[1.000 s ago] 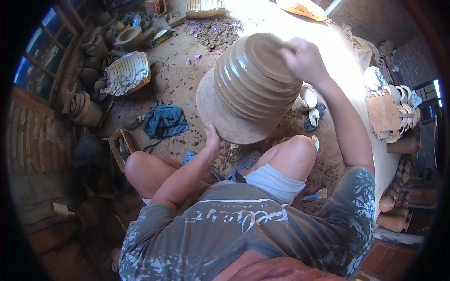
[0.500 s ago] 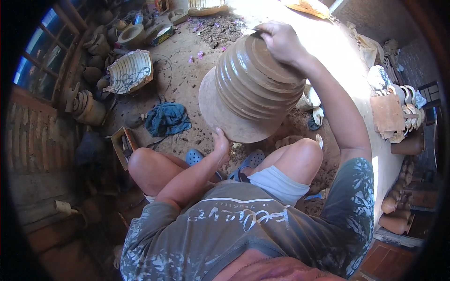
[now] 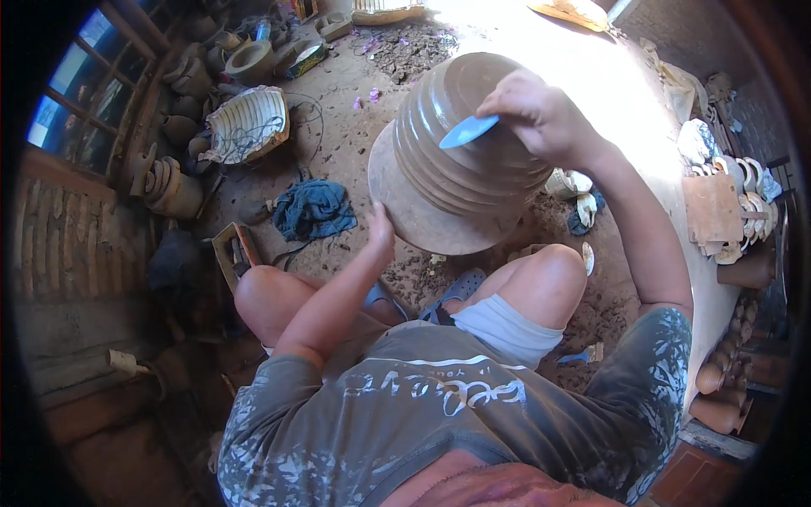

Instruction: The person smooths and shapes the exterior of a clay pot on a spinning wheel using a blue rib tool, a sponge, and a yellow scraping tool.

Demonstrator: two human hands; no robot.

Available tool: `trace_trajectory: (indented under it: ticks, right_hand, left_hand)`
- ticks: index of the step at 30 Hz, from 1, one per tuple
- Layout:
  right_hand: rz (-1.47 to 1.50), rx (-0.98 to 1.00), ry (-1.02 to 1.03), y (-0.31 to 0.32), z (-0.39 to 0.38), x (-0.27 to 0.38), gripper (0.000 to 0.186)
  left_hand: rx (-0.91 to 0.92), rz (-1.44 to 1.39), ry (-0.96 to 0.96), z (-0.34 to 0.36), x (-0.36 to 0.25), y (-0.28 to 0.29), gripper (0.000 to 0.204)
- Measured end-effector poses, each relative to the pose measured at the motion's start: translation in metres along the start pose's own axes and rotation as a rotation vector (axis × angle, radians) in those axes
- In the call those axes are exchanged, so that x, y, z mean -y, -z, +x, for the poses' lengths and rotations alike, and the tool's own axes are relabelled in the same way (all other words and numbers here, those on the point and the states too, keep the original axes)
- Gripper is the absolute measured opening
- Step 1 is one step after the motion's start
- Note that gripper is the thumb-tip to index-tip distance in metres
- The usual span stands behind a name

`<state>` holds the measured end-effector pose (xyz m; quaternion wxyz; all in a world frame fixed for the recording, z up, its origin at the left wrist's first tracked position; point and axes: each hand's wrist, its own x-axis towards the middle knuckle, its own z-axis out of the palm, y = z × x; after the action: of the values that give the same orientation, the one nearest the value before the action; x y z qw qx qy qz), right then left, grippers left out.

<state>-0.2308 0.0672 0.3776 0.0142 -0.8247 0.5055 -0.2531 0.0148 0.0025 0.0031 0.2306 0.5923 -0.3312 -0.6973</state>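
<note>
Head view: your right hand [image 3: 541, 120], grip closed on the blue scraper [image 3: 468, 133], is over the pot [image 3: 460, 173] on the wheel [image 3: 401, 211]. Your left hand [image 3: 382, 231] meets the wheel's rim—grip not determinable. Caution: excess scraper pressure could gouge the pot.

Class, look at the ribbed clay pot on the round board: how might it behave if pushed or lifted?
The ribbed clay pot is likely heavy, being so bulky. Its wet-looking sheen suggests soft clay, so it might dent under a push and feel slippery. With a broad lower end on the round board, it seems unlikely to tip easily.
</note>
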Motion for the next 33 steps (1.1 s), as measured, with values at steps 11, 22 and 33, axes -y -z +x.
trace_trajectory:
  ticks: [11, 22, 33]
  right_hand:
    - [-0.181, -0.086, -0.091, -0.023, 0.026, -0.02, 0.027]
    - [0.016, -0.019, 0.025, -0.014, -0.006, 0.009, 0.026]
    - [0.103, 0.047, -0.076, 0.004, -0.013, 0.009, 0.028]
  left_hand:
    - [0.141, -0.143, 0.207, -0.079, 0.013, -0.038, 0.071]
    - [0.143, 0.022, 0.116, -0.04, -0.012, -0.019, 0.081]
    - [0.167, -0.049, -0.025, 0.025, -0.045, -0.002, 0.077]
